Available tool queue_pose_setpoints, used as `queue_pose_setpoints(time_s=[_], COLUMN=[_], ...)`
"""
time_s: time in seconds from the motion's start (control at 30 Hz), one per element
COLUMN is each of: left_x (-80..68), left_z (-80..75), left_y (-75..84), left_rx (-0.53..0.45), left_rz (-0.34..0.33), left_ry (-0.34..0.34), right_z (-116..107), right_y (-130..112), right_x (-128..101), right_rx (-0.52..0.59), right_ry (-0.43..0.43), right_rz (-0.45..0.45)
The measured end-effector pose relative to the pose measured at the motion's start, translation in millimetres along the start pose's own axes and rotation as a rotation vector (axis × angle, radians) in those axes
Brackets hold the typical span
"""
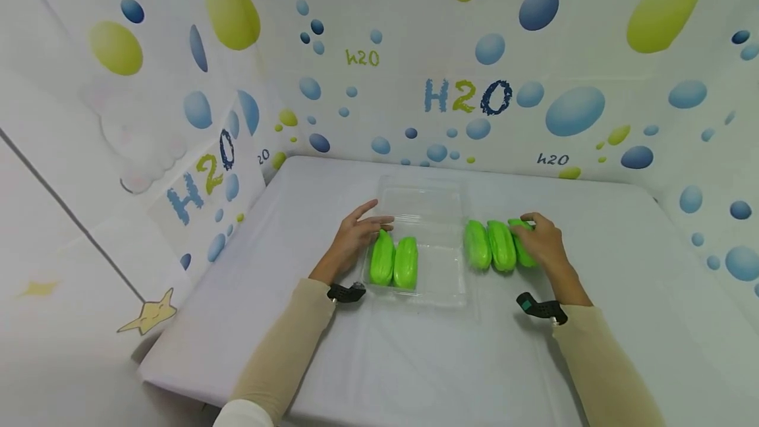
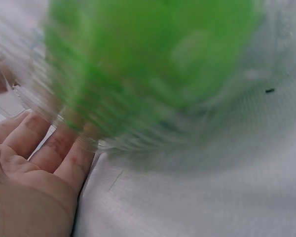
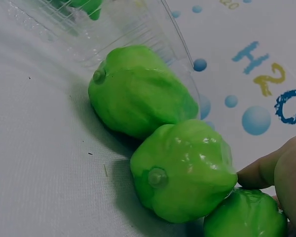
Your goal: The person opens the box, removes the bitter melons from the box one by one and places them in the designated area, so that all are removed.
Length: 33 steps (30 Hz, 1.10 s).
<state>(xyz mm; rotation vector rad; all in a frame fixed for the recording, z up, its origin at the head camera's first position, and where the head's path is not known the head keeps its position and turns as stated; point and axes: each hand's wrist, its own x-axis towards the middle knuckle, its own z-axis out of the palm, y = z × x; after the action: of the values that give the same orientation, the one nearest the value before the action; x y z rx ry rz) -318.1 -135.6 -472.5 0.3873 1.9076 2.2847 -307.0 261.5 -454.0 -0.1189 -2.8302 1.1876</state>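
Two glossy green, long, lobed fruits (image 1: 406, 263) lie side by side in the left part of a clear plastic clamshell box (image 1: 440, 272), whose lid (image 1: 421, 200) is folded back. My left hand (image 1: 351, 237) is at the box's left side with its fingers extended; the left wrist view shows the fingers (image 2: 64, 153) against the clear wall. Right of the box, three more such fruits lie in a row. My right hand (image 1: 544, 244) holds the rightmost green fruit (image 1: 524, 256), its thumb and fingers about the far end. The middle fruit (image 3: 185, 170) touches its neighbours and shows a stem nub.
A white cloth covers the table (image 1: 415, 361). Behind it and at the sides hang white sheets (image 1: 409, 31) printed with blue and green spots and H2O lettering. A dark band with a small device (image 1: 346, 292) sits on each wrist.
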Motion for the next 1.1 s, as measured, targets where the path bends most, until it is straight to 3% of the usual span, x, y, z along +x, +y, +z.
queue_pose_setpoints(time_s=[0.4, 0.6, 0.73, 0.87, 0.97, 1.1], left_x=[-3.0, -6.5, -9.8, -4.5, -0.6, 1.3], left_z=[1.0, 1.8, 6.0, 4.6, 1.8, -0.7], left_y=[-6.9, 1.7, 13.9, 11.6, 5.3, 0.1], left_rx=[-0.008, -0.031, -0.025, -0.024, -0.016, 0.012], left_rz=[-0.043, -0.070, -0.061, -0.043, -0.045, -0.035], left_ry=[0.015, -0.024, -0.045, -0.033, -0.006, 0.023], right_z=[4.3, 2.8, 1.8, 6.0, 15.1, 32.1], right_y=[4.2, -3.7, -22.4, -50.1, -70.4, -93.3], right_x=[-9.8, -11.6, -13.3, -18.4, -25.8, -38.8], right_rx=[-0.041, -0.035, -0.007, 0.042, 0.059, 0.055], right_ry=[0.019, 0.087, 0.188, 0.279, 0.288, 0.219], right_rz=[0.017, -0.005, -0.103, -0.276, -0.370, -0.406])
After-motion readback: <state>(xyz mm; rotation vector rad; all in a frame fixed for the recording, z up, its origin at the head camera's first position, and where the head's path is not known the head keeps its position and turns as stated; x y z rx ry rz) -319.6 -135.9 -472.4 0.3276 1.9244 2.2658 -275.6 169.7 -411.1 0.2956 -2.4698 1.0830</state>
